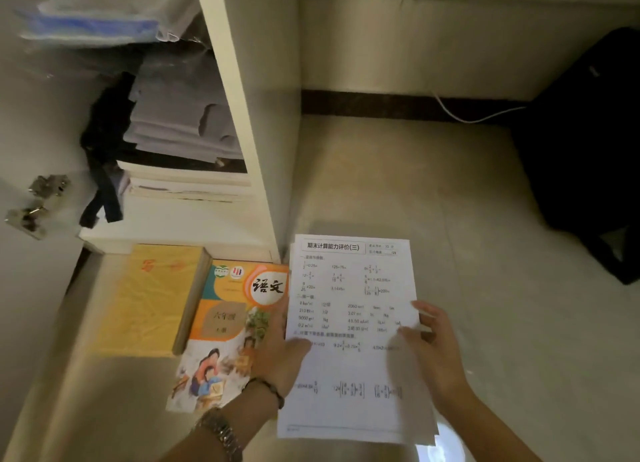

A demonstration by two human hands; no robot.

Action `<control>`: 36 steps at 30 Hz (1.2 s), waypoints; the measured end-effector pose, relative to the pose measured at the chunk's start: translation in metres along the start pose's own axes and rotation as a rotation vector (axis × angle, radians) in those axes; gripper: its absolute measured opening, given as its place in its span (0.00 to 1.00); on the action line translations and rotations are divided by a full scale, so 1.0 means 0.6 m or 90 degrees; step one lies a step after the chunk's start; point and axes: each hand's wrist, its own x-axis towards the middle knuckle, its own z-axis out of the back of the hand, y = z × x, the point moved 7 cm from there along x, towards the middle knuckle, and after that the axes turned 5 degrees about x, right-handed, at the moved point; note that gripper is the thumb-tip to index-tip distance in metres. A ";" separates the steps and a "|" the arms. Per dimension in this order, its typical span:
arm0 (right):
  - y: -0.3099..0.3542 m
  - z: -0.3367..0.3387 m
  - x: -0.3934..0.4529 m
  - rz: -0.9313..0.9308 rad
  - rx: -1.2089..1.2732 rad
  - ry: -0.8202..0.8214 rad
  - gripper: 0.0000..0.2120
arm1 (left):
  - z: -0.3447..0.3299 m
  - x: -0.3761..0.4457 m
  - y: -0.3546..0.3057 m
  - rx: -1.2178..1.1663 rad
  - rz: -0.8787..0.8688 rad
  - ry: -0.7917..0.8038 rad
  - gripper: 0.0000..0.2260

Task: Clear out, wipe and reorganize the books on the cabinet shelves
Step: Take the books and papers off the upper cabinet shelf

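Both hands, left hand [282, 349] and right hand [438, 354], fingers seemingly holding worksheets [349, 323] (cabinet shelf [180, 219] holds stacked books [187, 181])

The worksheet [349, 323] is headed "期末计算能力评价(三)", the colourful textbook [228, 326] beside it reads "语文" and "六年级", and the yellow book's [149, 299] red title is blurred.
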 end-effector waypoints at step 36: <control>-0.050 0.013 0.080 -0.010 -0.318 0.107 0.19 | 0.020 0.057 -0.052 0.385 -0.055 0.121 0.09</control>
